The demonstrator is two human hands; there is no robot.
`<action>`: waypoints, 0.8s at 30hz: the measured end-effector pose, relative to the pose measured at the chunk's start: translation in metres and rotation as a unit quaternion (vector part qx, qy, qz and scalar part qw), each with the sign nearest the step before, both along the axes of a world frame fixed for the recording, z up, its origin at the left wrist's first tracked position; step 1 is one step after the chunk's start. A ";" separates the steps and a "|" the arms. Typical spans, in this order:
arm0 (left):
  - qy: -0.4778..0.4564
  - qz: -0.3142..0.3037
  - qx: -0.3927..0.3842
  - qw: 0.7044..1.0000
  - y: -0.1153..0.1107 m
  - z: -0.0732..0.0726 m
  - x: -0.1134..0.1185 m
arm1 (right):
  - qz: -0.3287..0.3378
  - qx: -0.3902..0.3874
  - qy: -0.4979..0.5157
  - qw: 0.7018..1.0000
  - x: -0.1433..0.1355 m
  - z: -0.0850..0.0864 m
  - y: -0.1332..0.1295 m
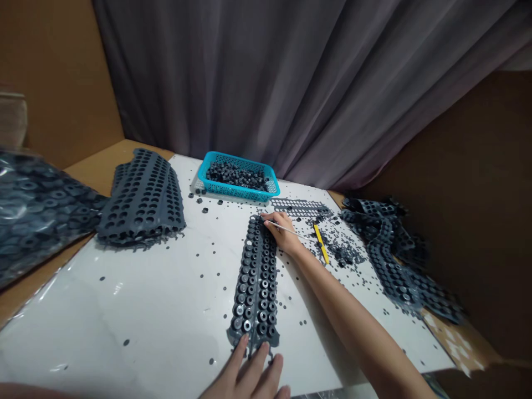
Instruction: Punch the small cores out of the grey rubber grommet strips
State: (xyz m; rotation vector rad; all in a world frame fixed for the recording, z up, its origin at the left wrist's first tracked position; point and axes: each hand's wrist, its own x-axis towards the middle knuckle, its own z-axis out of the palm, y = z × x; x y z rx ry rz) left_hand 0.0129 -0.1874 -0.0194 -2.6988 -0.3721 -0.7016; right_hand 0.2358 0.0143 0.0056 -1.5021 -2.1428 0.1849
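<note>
- Worktop (158, 299): white, glossy, scattered with dark discs (126, 342).
- Grey curtain (233, 72) behind, brown walls (54, 66) either side.
- Studded strip (258, 277) mid-worktop: left hand (251, 379) open at near end, right hand (285, 231) gripping stick (293, 232).

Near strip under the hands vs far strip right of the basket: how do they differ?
Fill: near strip has round parts in most holes; far strip shows mostly open holes, white table through them.
Pose: near strip runs lengthwise away from the person; far strip lies crosswise.
Contact: both hands are at near strip, none at far strip.
Shared: dark, rows of round holes.
</note>
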 end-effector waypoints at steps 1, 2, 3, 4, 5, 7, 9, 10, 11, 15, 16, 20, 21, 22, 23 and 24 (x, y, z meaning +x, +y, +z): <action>0.000 0.001 0.000 1.000 0.000 0.000 0.000 | 0.006 -0.003 0.001 1.000 0.000 0.000 -0.001; -0.002 0.001 0.000 1.000 0.000 0.000 0.000 | 0.010 -0.006 0.001 1.000 -0.001 -0.001 -0.002; -0.002 0.001 0.000 1.000 -0.001 -0.001 0.000 | 0.013 -0.008 0.000 1.000 -0.001 -0.001 -0.002; -0.002 0.000 -0.002 1.000 -0.001 -0.001 0.000 | 0.014 -0.009 -0.002 1.000 -0.001 -0.002 -0.002; 0.000 -0.001 -0.003 1.000 -0.001 -0.002 0.000 | 0.014 -0.010 -0.004 1.000 -0.001 -0.003 -0.001; 0.002 -0.005 -0.002 1.000 -0.001 -0.002 0.001 | 0.013 -0.012 -0.013 1.000 0.000 -0.004 0.000; 0.002 -0.010 0.003 1.000 -0.001 -0.001 0.001 | 0.009 -0.013 -0.024 1.000 0.000 -0.004 0.003; 0.002 -0.013 0.006 1.000 0.000 0.000 0.001 | 0.005 -0.013 -0.030 0.999 0.000 -0.004 0.005; 0.005 -0.015 0.007 1.000 0.000 0.001 0.001 | 0.000 -0.013 -0.036 0.999 0.000 -0.004 0.007; -0.007 0.004 0.004 1.000 0.000 0.000 0.001 | -0.032 -0.012 -0.048 0.998 0.004 -0.004 0.018; -0.007 0.006 0.002 1.000 -0.001 -0.002 0.001 | -0.043 -0.011 -0.046 0.998 0.006 -0.004 0.021; -0.008 0.009 0.007 1.000 -0.007 -0.024 0.006 | -0.074 0.006 -0.016 0.997 0.012 -0.002 0.025; -0.030 0.019 0.012 0.999 -0.009 -0.030 0.008 | -0.073 0.010 -0.005 0.997 0.012 -0.002 0.022; -0.044 0.023 0.014 0.999 -0.009 -0.034 0.010 | -0.068 0.014 0.007 0.998 0.012 -0.001 0.019; -0.053 0.025 0.016 0.998 -0.010 -0.036 0.011 | -0.057 0.015 0.019 0.998 0.010 -0.001 0.015; -0.056 0.024 0.016 0.998 -0.009 -0.035 0.012 | -0.043 0.014 0.030 0.999 0.008 -0.001 0.010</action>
